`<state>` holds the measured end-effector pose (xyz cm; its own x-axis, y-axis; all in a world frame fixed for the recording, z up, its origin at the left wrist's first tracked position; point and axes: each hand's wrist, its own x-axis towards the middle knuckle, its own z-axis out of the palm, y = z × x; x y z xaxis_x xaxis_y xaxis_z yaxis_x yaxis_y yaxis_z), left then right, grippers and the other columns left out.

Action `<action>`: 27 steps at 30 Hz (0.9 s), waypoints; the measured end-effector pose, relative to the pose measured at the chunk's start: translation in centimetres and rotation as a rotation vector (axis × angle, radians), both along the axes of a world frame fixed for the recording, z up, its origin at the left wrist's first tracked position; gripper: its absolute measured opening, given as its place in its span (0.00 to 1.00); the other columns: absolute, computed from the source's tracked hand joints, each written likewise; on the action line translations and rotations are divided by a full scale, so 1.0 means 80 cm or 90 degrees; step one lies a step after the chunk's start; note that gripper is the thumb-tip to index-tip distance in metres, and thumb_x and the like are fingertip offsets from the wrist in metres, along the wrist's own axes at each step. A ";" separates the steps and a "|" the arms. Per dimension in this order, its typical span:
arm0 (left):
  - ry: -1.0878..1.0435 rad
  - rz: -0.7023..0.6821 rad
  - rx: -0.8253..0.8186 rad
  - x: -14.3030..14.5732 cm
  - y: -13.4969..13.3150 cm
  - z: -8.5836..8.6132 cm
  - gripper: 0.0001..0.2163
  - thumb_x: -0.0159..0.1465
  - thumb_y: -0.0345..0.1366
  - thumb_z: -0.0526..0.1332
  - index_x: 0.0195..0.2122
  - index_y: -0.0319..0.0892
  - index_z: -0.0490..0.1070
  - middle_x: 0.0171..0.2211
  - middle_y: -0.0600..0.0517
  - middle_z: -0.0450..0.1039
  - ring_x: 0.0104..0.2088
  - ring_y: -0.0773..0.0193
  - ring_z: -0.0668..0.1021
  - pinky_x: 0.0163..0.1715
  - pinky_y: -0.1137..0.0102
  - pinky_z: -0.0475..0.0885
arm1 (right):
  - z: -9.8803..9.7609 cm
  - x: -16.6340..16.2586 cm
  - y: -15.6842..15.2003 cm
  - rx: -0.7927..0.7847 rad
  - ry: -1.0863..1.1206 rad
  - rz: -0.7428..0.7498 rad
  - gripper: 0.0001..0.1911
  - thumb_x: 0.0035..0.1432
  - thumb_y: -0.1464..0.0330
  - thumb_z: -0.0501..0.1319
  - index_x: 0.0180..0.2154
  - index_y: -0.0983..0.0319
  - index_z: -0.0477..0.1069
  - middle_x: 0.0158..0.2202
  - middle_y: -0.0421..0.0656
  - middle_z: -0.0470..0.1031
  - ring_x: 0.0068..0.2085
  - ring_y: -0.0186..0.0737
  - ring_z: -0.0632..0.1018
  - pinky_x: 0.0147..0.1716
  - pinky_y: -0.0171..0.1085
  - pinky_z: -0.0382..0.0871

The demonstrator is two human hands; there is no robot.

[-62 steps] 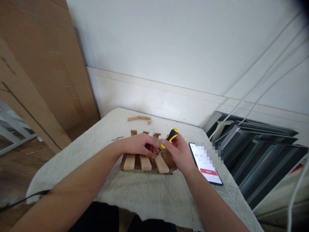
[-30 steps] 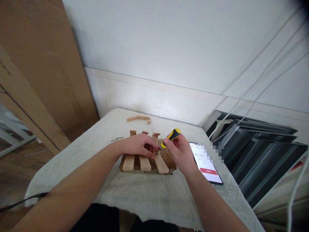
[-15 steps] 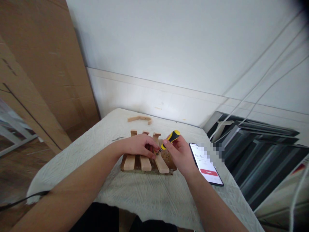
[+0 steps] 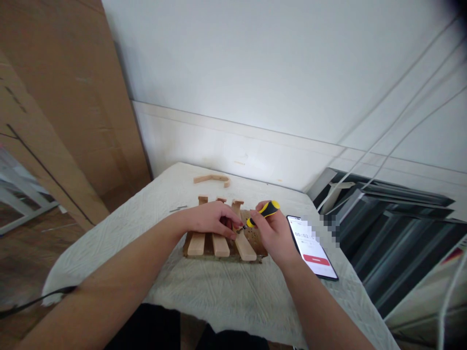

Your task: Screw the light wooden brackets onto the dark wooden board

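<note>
A dark wooden board [image 4: 255,239] with three pale wooden hooks [image 4: 219,245] fixed across it lies on the cloth-covered table [image 4: 204,287]. My left hand [image 4: 207,218] rests on top of the hooks, fingers curled and pressing them down. My right hand [image 4: 273,233] is wrapped round a yellow-and-black screwdriver [image 4: 263,212], whose tip points down-left at the rightmost hook, close to my left fingertips.
A loose curved wooden hook [image 4: 213,179] lies at the table's far side, and a thin metal piece [image 4: 178,209] lies left of the board. A lit phone [image 4: 314,248] is to the right. Cardboard [image 4: 69,107] leans at left; dark panels [image 4: 394,233] stand at right.
The screwdriver handle has tipped lower and further right in my right hand. My left hand and the board have stayed put.
</note>
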<state>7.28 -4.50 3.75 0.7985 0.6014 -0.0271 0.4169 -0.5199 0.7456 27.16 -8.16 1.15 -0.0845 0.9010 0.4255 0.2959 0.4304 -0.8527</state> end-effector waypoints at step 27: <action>-0.025 -0.023 0.028 0.000 0.000 0.000 0.11 0.57 0.37 0.66 0.39 0.39 0.75 0.32 0.53 0.73 0.31 0.68 0.73 0.32 0.74 0.66 | 0.014 -0.002 0.002 -0.106 0.132 0.090 0.12 0.51 0.58 0.64 0.33 0.59 0.72 0.28 0.39 0.73 0.30 0.36 0.72 0.31 0.37 0.66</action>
